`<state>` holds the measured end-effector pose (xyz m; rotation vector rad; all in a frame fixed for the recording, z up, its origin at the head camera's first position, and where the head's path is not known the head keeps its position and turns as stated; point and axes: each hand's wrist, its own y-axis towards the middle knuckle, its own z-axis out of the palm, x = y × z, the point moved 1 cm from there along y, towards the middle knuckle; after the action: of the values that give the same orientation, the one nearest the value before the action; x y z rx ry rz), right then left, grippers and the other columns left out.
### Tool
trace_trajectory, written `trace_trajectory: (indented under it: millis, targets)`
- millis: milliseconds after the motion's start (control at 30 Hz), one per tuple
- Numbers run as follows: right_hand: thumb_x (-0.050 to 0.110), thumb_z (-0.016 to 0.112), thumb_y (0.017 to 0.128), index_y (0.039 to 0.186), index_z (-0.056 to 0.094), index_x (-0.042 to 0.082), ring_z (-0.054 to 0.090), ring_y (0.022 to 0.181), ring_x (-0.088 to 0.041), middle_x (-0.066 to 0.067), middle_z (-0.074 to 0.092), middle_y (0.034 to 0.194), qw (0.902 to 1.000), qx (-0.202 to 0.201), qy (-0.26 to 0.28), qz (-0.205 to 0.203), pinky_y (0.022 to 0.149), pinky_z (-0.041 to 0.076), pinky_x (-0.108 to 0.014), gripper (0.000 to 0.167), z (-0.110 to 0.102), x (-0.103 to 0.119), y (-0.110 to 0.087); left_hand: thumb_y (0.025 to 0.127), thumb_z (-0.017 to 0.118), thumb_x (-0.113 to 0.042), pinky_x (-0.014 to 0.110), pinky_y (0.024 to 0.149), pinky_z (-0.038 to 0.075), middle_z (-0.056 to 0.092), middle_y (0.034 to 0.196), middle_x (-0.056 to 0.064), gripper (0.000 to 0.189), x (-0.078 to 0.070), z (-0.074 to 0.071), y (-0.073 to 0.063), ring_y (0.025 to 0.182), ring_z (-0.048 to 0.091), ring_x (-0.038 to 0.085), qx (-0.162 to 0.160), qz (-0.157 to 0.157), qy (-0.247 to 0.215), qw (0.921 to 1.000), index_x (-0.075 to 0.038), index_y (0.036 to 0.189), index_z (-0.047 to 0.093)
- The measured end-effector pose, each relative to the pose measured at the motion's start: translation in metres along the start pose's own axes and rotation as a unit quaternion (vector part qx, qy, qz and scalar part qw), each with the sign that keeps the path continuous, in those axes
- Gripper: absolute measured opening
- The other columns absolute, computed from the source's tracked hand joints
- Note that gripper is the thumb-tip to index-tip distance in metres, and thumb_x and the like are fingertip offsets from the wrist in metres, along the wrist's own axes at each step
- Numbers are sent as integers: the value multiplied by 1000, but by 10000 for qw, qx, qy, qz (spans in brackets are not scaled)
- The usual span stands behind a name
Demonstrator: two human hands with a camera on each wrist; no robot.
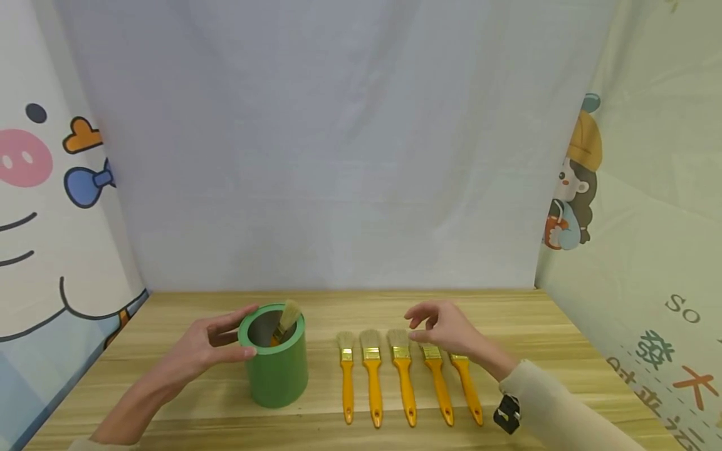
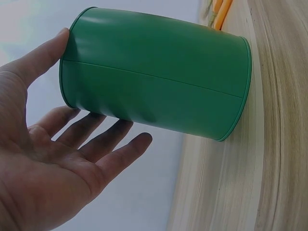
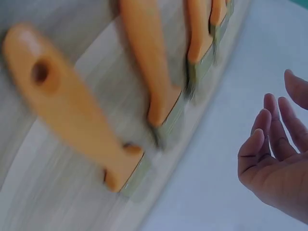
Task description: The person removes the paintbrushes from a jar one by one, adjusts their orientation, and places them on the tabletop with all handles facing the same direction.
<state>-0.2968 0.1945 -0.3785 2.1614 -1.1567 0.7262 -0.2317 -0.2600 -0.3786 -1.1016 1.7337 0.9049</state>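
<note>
A green cylindrical can (image 1: 279, 376) stands upright on the table, left of the middle. One paintbrush (image 1: 289, 315) leans inside it, bristles up past the rim, the lower handle hidden. My left hand (image 1: 197, 347) holds the can near its top, thumb and fingers on different sides; the left wrist view shows its fingertips against the green wall (image 2: 154, 72). Several paintbrushes (image 1: 375, 388) with yellow-orange handles lie in a row, bristles pointing away from me. Over the bristle ends of the right-hand brushes hovers my right hand (image 1: 445, 326), fingers loosely bent and holding nothing, as the right wrist view (image 3: 279, 159) also shows.
The wood-grain table (image 1: 316, 432) ends at a pale hanging cloth (image 1: 338, 156) behind. Printed cartoon cloths hang along the left (image 1: 62, 250) and right (image 1: 632, 250) sides. A small black device (image 1: 507, 413) sits on the right wrist, by the light sleeve.
</note>
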Motion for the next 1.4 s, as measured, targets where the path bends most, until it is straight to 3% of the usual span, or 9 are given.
trace_trajectory:
  millis: [300,633,1000,1400]
  targets:
    - [12,81,94,115,75,4,61,77,-20,0,72,92,9989,233,326,-233,65,49,-29,24,32,33,7,97,76,-19,65,103,49,37,164,24,78,0,0,0,140,43,57,26,32,-8,10000,-8,164,38]
    - [18,80,96,119,75,10,64,82,-18,5,73,96,9964,433,614,-392,68,52,-30,25,62,74,28,98,75,-18,62,102,50,37,164,25,77,1,0,-1,141,43,57,56,92,-102,9999,-8,164,38]
    - [21,82,94,122,76,10,63,79,-13,4,73,101,9956,107,692,-626,69,54,-29,31,88,115,59,97,77,-19,63,104,49,40,163,22,78,2,1,0,141,43,55,-18,2,-99,9999,-7,164,39]
    - [21,85,91,117,77,10,60,73,-15,4,70,96,9960,-188,529,-695,60,49,-25,29,109,133,81,97,76,-18,62,102,51,40,162,23,77,0,1,0,141,43,57,15,106,-140,9998,-5,163,38]
